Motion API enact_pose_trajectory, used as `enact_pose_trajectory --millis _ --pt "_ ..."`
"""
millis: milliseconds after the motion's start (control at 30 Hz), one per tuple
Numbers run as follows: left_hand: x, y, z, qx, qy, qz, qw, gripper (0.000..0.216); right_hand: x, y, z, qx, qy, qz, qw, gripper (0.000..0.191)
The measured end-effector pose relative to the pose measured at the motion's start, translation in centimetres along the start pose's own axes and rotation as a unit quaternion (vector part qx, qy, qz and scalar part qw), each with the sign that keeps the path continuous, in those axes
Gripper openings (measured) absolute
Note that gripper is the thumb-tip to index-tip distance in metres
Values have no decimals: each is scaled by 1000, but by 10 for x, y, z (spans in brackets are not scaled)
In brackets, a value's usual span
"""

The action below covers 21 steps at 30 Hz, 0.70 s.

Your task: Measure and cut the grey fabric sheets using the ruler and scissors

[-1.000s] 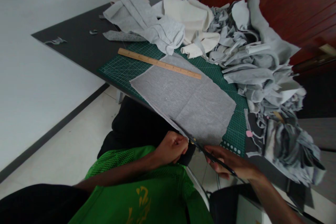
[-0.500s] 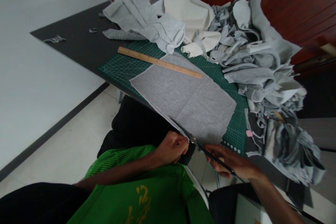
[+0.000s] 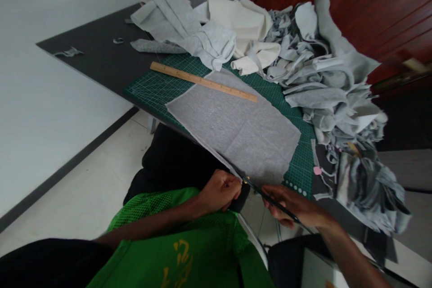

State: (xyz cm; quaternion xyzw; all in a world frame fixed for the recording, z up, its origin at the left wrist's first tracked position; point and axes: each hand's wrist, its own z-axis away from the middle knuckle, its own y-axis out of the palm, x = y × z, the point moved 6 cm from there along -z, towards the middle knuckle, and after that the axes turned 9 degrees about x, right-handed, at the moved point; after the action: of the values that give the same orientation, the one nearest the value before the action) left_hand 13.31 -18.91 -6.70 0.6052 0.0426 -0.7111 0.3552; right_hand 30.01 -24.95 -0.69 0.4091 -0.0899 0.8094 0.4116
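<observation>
A flat grey fabric sheet (image 3: 236, 130) lies on the green cutting mat (image 3: 151, 90), its near edge hanging over the table's front. My left hand (image 3: 221, 191) is closed in a pinch on that near edge of the fabric. My right hand (image 3: 295, 209) is wrapped round the black handles of scissors (image 3: 266, 195), whose blades point up-left along the fabric's near edge, right beside my left fingers. A wooden ruler (image 3: 202, 82) rests across the far side of the grey sheet.
A big heap of grey fabric strips and scraps (image 3: 330, 85) fills the right side of the dark table (image 3: 94, 58). Cream cloth (image 3: 243, 22) and folded grey cloth (image 3: 182, 27) lie behind the mat. Small scraps (image 3: 67, 51) sit at the far left corner. A dark wooden door stands behind.
Hands and scissors hold nearly the same place at the fabric's near edge; only the view has shifted slightly.
</observation>
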Motion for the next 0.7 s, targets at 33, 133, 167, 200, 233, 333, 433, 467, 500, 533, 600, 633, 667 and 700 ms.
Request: enact_pose_trajectory --millis 33,133,167,200,233,333,433,467,500,533,600,633,667,700 --pt "1 0 0 0 -3 -1 1000 36 1 0 0 -1 0 1 1000 56" --pt "1 0 0 5 -2 3 1000 34 3 0 -1 -4 3 -2 1000 57" --pt "1 0 0 7 2 4 1000 33 4 0 -1 -5 4 -1 1000 57" --pt "1 0 0 8 4 5 1000 32 5 0 -1 -5 5 0 1000 57" --pt "1 0 0 9 4 7 1000 31 6 0 -1 -5 6 1 1000 56" --pt "3 0 -1 10 -5 8 1000 30 7 -1 0 -13 9 -4 1000 56" --pt "3 0 -1 13 -11 4 1000 30 5 -3 1 -25 24 -4 999 55" --pt "3 0 -1 14 -12 4 1000 29 4 -3 1 -26 30 -4 999 54" --pt "3 0 -1 13 -12 4 1000 29 3 -3 1 -27 34 -6 999 53" --pt "4 1 -1 12 -12 4 1000 28 2 -4 1 -28 36 -9 999 53" --pt "4 1 -1 10 -7 5 1000 28 2 -4 1 -29 35 -16 999 51" --pt "4 1 -1 9 -5 4 1000 28 2 -4 1 -29 33 -18 999 50" --pt "5 1 -1 9 -4 3 1000 28 2 -4 0 -29 31 -19 999 50" --pt "5 1 -1 9 -4 1 1000 29 3 -4 0 -29 30 -21 999 49"
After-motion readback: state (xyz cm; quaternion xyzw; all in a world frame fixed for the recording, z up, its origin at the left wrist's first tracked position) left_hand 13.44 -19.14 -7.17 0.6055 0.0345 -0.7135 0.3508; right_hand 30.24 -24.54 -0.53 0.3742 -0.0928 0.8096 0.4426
